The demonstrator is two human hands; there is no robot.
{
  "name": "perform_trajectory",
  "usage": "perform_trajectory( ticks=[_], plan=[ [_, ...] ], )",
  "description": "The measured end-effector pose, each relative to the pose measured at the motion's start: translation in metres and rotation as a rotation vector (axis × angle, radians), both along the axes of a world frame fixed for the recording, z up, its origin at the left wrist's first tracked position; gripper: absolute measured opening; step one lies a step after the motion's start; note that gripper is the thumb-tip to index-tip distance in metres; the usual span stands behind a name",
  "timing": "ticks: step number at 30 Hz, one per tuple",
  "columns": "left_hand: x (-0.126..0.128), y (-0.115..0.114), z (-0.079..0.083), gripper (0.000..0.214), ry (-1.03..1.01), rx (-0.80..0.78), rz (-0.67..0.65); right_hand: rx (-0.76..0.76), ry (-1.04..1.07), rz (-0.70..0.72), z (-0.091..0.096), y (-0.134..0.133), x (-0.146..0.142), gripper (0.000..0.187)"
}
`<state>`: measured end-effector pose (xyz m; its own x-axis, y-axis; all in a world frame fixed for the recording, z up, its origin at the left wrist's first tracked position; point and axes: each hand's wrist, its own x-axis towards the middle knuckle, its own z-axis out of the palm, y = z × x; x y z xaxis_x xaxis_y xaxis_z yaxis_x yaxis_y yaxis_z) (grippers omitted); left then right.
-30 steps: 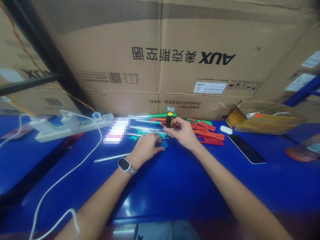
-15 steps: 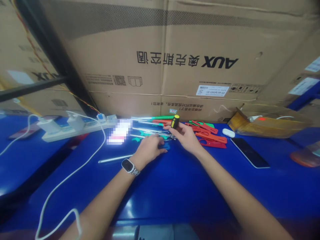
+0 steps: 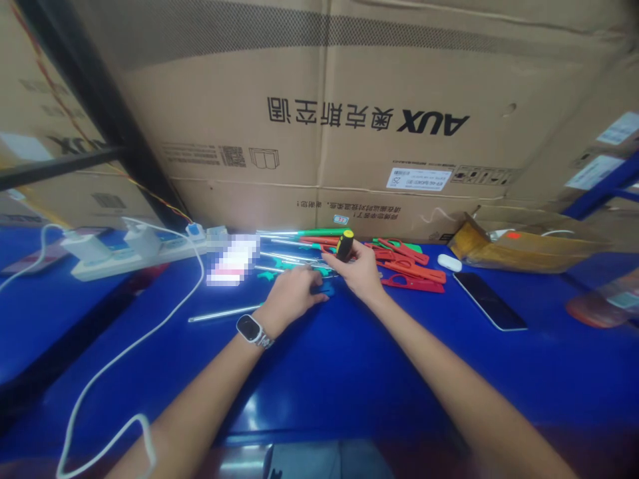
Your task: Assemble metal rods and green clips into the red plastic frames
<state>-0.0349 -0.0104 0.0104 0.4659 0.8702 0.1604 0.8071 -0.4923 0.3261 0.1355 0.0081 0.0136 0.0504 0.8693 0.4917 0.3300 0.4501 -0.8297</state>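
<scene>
My right hand (image 3: 363,271) is closed round a black and yellow screwdriver (image 3: 345,245), held upright with its tip hidden low by the fingers. Just left of it, my left hand (image 3: 291,293) rests low on the table, its fingers curled on a small blue plastic piece (image 3: 327,290). A shiny metal rod (image 3: 224,313) runs out to the left from under that hand; whether it joins the blue piece is hidden. Behind both hands lie several metal rods with green and red ends (image 3: 319,232). Red and orange plastic clip-like pieces (image 3: 412,269) are heaped to the right.
A large cardboard box (image 3: 319,80) walls off the back of the blue table (image 3: 319,372). On the right are a phone (image 3: 489,301), a white oval case (image 3: 450,262) and an open carton (image 3: 529,249). To the left, a power strip (image 3: 134,259) trails a white cable (image 3: 144,349).
The whole view has shifted slightly, with things appearing a little further left. Both hands keep nearly the same places, and the screwdriver leans a bit differently in my right hand.
</scene>
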Motion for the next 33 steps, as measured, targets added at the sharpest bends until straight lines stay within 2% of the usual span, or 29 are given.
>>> perform_trajectory(
  ticks=[3,6,8,11,14,17,19,23,26,29,33],
  plan=[
    [-0.001,0.0,0.0,0.023,0.007,0.008,-0.011,0.04,-0.041,-0.106,-0.006,-0.002,-0.006,0.028],
    [0.0,-0.001,0.001,0.023,0.018,0.008,-0.011,-0.005,-0.016,-0.067,-0.005,-0.006,-0.007,0.028],
    [0.0,-0.001,0.002,0.022,0.027,0.005,-0.007,-0.075,0.076,0.094,0.0,-0.008,-0.004,0.034],
    [0.001,-0.002,0.003,0.022,0.023,-0.007,-0.001,-0.201,0.171,0.409,0.01,-0.011,0.006,0.039],
    [0.001,-0.003,0.003,0.022,0.005,-0.017,0.01,-0.245,0.131,0.514,0.017,-0.012,0.015,0.031],
    [0.001,-0.004,0.004,0.023,0.008,-0.023,0.016,-0.222,0.119,0.421,0.015,-0.009,0.015,0.03],
    [0.002,-0.005,0.005,0.024,0.021,-0.026,0.02,-0.157,0.135,0.282,0.008,-0.006,0.009,0.031],
    [0.002,-0.005,0.007,0.024,0.031,-0.034,0.024,-0.035,0.149,0.038,-0.005,0.001,-0.004,0.044],
    [0.002,-0.005,0.007,0.024,0.03,-0.034,0.02,-0.03,0.164,-0.039,-0.009,0.001,-0.01,0.044],
    [0.002,-0.005,0.006,0.024,0.019,-0.033,0.013,-0.051,0.205,0.035,-0.008,-0.003,-0.011,0.035],
    [0.002,-0.005,0.005,0.024,0.015,-0.038,0.019,-0.148,0.229,0.308,-0.002,-0.009,-0.001,0.037]
  ],
)
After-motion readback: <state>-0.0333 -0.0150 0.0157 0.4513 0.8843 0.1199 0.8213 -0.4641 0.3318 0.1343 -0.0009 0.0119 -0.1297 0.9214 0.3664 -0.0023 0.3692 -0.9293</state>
